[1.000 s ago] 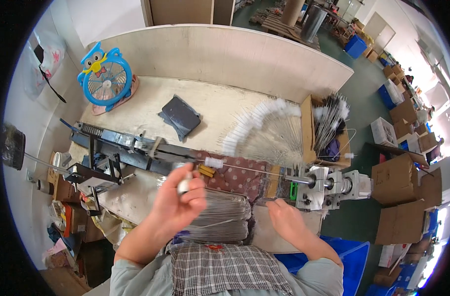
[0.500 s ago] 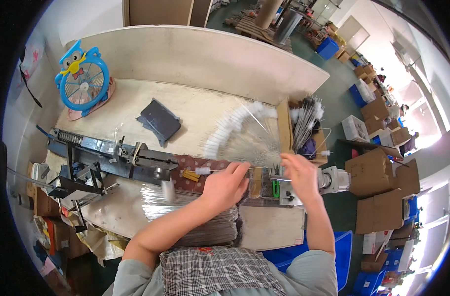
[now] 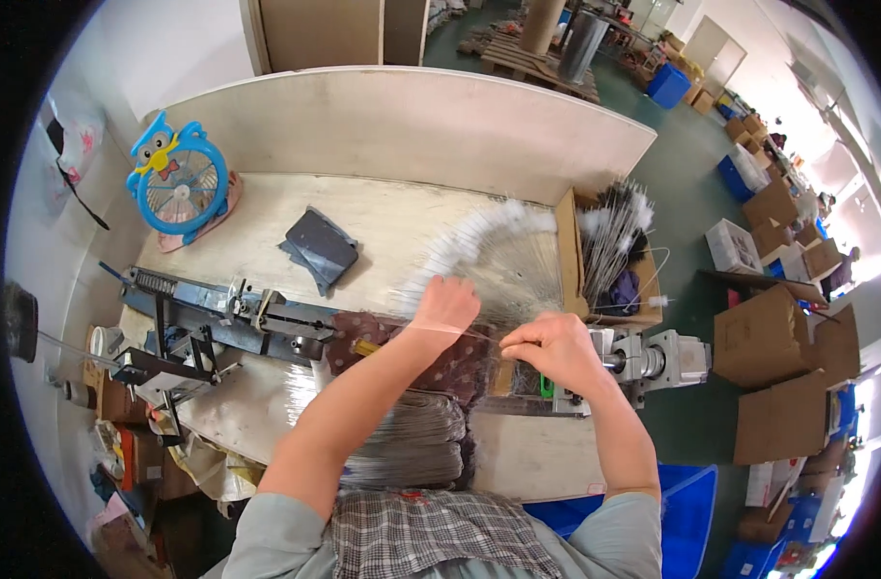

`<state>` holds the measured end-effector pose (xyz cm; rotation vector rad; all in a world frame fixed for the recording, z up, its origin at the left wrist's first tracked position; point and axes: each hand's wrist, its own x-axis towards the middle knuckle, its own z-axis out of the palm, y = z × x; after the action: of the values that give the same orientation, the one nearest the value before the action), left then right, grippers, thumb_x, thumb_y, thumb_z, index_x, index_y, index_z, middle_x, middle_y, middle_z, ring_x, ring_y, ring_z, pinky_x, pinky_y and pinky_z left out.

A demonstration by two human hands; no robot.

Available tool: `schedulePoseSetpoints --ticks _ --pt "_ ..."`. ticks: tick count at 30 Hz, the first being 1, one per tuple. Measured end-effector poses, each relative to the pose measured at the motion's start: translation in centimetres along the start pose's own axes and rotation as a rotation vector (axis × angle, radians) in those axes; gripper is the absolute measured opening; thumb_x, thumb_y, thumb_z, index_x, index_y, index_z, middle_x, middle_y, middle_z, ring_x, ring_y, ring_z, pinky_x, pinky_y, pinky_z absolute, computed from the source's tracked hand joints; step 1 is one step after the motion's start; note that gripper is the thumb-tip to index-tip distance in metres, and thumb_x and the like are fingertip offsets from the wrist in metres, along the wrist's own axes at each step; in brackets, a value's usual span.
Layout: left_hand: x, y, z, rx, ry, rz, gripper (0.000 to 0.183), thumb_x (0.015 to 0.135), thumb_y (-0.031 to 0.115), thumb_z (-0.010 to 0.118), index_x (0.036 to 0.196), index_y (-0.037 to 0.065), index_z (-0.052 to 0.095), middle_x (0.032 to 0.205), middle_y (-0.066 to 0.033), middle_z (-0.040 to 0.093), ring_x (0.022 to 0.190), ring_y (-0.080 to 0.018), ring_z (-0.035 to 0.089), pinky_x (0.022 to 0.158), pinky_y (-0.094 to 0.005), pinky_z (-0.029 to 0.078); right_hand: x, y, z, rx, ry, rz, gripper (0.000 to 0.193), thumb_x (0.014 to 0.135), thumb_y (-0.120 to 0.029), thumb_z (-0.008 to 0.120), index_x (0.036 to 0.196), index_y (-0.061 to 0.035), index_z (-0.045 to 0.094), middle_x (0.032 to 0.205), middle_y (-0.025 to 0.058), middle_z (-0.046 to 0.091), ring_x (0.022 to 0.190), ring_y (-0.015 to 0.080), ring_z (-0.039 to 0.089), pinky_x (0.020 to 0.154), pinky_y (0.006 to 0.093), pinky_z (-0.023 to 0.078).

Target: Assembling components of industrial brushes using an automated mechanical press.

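My right hand [image 3: 556, 347] is closed in a pinch on a thin wire [image 3: 481, 336], which runs left toward my left wrist. My left hand [image 3: 447, 307] has its fingers curled down at the near edge of a fan of thin wire brushes with white bristle tips [image 3: 450, 249]. What its fingers hold, if anything, is hidden. Below my hands is a dark spotted cloth [image 3: 440, 367] with a yellow piece [image 3: 365, 347] on it. A green-handled tool [image 3: 547, 387] lies just under my right hand. Nearer me is a thick bundle of straight metal wires [image 3: 407, 439].
A metal clamp machine [image 3: 267, 323] spans the table's left, and a motor with a chuck [image 3: 658, 362] stands at right. Behind are a cardboard box of brushes [image 3: 568, 256], a dark folded cloth [image 3: 320, 249] and a blue fan [image 3: 182, 188]. A blue bin [image 3: 689, 502] is below right.
My left hand has moved up and away to the white-tipped brushes. My right hand has come left and lower. The white brush tip that was left of my left hand no longer shows there.
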<state>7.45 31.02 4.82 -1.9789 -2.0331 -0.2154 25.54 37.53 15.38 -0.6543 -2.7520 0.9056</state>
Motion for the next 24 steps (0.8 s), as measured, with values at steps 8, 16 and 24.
schedulePoseSetpoints --ticks 8,16,24 --pt "-11.2 1.5 -7.3 -0.793 0.095 -0.309 0.022 0.085 0.029 0.059 0.088 0.008 0.065 0.076 -0.0059 0.064 0.066 -0.0217 0.061 0.058 -0.0337 0.047 5.5 -5.2 4.9 0.067 0.056 -0.441 0.009 0.071 -0.022 0.069 0.074 -0.0138 0.072 0.069 0.0007 0.063 0.074 0.0207 0.057 0.065 0.0332 0.047" --pt "-21.5 -4.6 -6.5 -2.71 0.168 -1.648 0.056 0.092 0.053 0.038 0.078 0.006 0.065 0.059 -0.0012 0.056 0.05 -0.0127 0.044 0.048 -0.0262 0.037 8.5 -9.5 11.6 -0.026 0.119 -0.481 0.009 0.074 -0.021 0.066 0.075 -0.0128 0.068 0.072 -0.0011 0.064 0.076 0.0201 0.056 0.065 0.0326 0.048" --pt "-17.5 -3.7 -10.3 -1.628 0.064 -1.066 0.047 0.085 0.044 0.057 0.069 0.001 0.066 0.055 -0.0102 0.059 0.046 -0.018 0.056 0.047 -0.0334 0.045 8.8 -10.8 12.0 -0.149 0.08 -0.381 0.006 0.07 -0.017 0.065 0.072 -0.0119 0.068 0.071 0.0005 0.064 0.075 0.0213 0.055 0.063 0.0335 0.048"
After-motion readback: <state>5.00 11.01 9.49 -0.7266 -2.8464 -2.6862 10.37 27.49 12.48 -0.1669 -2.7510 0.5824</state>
